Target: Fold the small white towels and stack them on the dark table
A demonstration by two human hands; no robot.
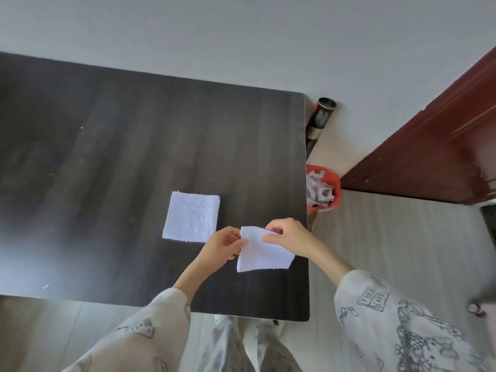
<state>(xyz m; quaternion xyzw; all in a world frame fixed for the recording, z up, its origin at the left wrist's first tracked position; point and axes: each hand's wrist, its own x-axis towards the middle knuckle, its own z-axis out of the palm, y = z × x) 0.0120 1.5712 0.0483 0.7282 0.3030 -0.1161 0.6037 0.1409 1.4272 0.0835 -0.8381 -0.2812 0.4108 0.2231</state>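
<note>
Dark woodgrain table (107,157); square terry towel (191,220) flat; both hands pinching small towel (264,255).

Loose pale sleeves (402,318) with dark line-drawn prints (open book, figures); matching printed trousers (241,345); bare forearms.

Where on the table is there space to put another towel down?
The whole left and far side of the table is bare, beyond the folded towel. The strip along the near edge is bare too. It is crowded near the right edge, where the left hand and right hand hold a towel.
</note>
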